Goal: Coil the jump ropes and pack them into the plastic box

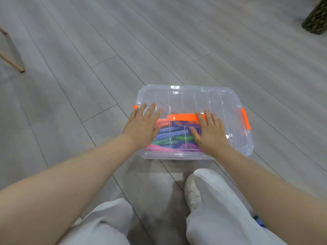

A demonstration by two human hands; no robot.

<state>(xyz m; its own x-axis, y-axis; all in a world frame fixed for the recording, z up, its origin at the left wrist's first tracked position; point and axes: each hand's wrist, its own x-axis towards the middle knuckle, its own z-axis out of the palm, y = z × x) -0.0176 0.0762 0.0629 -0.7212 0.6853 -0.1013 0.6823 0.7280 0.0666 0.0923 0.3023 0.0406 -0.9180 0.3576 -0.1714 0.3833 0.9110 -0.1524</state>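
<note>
A wooden chair leg [12,61] stood at the far left of the grey plank floor [88,50]. The left hand [141,126] lay flat, fingers straight, on the lid of the clear plastic box [230,106], gripping nothing; through the lid showed the coiled jump ropes [169,137] in pink, blue, green and purple. The right hand [210,133] pressed flat beside the orange carry handle [184,117], and an orange latch [246,121] sat on the box's right end.

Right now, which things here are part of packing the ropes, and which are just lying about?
Part of the job:
plastic box
clear lid
coiled jump ropes
left hand
right hand

Just lying about:
wooden furniture leg
patterned object
</note>
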